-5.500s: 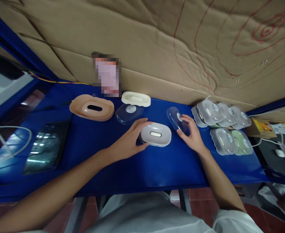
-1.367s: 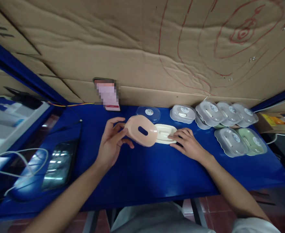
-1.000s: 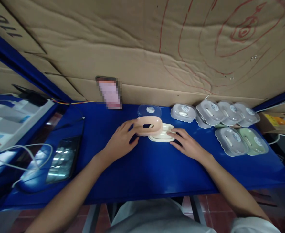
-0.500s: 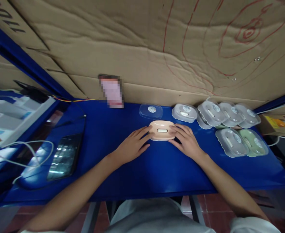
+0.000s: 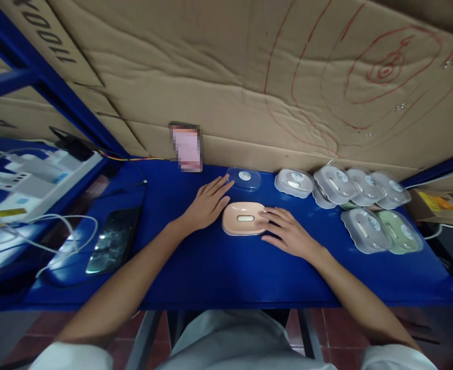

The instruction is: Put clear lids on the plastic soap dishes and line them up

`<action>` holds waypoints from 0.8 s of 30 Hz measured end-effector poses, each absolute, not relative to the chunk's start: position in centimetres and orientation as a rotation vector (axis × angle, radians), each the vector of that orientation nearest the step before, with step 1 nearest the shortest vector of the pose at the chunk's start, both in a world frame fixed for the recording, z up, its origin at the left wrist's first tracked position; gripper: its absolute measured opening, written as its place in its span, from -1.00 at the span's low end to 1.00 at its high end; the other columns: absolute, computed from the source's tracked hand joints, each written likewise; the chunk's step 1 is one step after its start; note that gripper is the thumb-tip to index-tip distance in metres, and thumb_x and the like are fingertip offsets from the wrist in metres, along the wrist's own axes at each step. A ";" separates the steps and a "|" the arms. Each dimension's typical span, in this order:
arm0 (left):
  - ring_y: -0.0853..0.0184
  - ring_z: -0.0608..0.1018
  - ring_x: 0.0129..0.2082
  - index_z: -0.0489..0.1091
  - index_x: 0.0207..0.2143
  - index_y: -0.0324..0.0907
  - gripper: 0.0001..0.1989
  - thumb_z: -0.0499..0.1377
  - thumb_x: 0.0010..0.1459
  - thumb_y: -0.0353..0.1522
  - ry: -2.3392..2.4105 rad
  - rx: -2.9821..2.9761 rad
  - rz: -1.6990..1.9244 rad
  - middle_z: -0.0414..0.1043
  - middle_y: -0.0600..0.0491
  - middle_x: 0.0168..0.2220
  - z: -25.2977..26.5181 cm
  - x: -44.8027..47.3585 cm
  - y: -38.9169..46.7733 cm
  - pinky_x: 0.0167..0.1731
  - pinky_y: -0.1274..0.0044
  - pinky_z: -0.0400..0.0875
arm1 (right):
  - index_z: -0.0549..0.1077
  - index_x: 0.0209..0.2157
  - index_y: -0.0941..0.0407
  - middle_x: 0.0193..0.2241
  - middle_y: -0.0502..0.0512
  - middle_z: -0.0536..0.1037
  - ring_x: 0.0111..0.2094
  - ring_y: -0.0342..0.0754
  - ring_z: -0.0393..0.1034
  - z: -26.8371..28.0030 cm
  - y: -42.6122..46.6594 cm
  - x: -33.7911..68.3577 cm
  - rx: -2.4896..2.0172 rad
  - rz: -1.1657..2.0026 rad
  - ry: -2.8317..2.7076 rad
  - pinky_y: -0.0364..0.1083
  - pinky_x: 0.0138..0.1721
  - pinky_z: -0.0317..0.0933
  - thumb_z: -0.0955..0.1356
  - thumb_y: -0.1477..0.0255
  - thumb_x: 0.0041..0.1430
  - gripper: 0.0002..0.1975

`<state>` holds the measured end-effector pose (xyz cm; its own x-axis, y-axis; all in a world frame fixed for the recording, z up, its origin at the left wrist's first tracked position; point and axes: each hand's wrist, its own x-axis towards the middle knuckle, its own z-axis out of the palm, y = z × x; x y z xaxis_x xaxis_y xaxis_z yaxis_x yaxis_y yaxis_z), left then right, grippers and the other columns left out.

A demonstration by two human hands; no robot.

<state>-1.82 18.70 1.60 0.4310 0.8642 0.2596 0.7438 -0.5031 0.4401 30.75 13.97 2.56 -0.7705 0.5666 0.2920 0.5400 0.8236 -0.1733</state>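
Observation:
A peach soap dish (image 5: 232,224) with a pale oval slot in its middle lies on the blue table in front of me. My right hand (image 5: 288,231) grips its right end, fingertips over the rim and thumb low at the near corner. Beyond the dish is a clear lid (image 5: 252,184) with a round white sticker, flat on the table. My left hand (image 5: 207,205) is open, fingers stretched towards the lid's left edge. Its fingertips overlap that edge in view; whether they touch it I cannot tell. Nothing is in the left hand.
Several lidded grey soap boxes (image 5: 294,183) and a green one (image 5: 400,232) stand at the right. A phone (image 5: 188,149) leans on the cardboard wall (image 5: 226,103). Another dark phone (image 5: 113,241), white cables and a power strip (image 5: 68,177) occupy the left. An open carton (image 5: 436,208) stands far right.
My left hand has let go of the dish and moved left and away from me towards the lid. The dish has shifted left and nearer to me, with my right hand still at it.

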 end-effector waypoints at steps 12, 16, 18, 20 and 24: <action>-0.13 0.18 0.48 0.03 0.54 -0.12 -0.36 0.00 0.49 -0.21 1.526 2.635 0.515 0.10 -0.25 0.50 0.0 -1.3 19.1 0.40 -0.11 0.01 | 0.58 -0.16 0.04 -0.10 0.14 0.67 -0.01 0.14 0.52 3.4 16.5 35.8 -1.108 0.078 -2.486 0.18 0.06 0.37 0.35 0.29 0.50 -0.81; -0.10 0.38 0.33 0.15 0.48 -0.15 -0.40 0.04 0.45 -0.27 1.561 2.616 0.570 0.35 -0.26 0.33 0.7 -1.0 18.8 0.38 -0.11 0.03 | 0.57 -0.10 0.02 -0.06 0.13 0.66 0.04 0.13 0.50 3.2 16.6 35.2 -1.085 0.179 -2.464 0.19 0.13 0.37 0.33 0.30 0.51 -0.82; -0.08 0.44 0.26 0.33 0.35 -0.15 -0.48 0.12 0.38 -0.32 1.589 2.621 0.617 0.42 -0.25 0.23 0.9 -1.0 18.5 0.36 -0.08 0.11 | 0.58 -0.09 0.01 -0.05 0.14 0.65 0.05 0.14 0.50 3.0 16.7 35.1 -1.090 0.211 -2.445 0.20 0.14 0.38 0.32 0.29 0.52 -0.80; -0.13 0.41 0.30 0.41 0.24 -0.15 -0.55 0.20 0.32 -0.33 1.607 2.586 0.658 0.37 -0.28 0.27 0.8 -1.2 18.5 0.32 -0.08 0.19 | 0.60 -0.07 0.00 -0.01 0.16 0.64 0.09 0.15 0.49 2.9 16.6 35.2 -1.120 0.205 -2.424 0.22 0.18 0.38 0.31 0.26 0.52 -0.77; -0.15 0.35 0.38 0.39 0.18 -0.19 -0.63 0.21 0.37 -0.31 1.579 2.394 0.824 0.31 -0.30 0.34 0.5 -2.1 18.7 0.26 -0.02 0.37 | 0.54 0.15 0.01 0.14 0.24 0.56 0.22 0.26 0.43 2.4 16.6 35.5 -1.328 0.128 -2.324 0.30 0.27 0.32 0.30 0.12 0.49 -0.62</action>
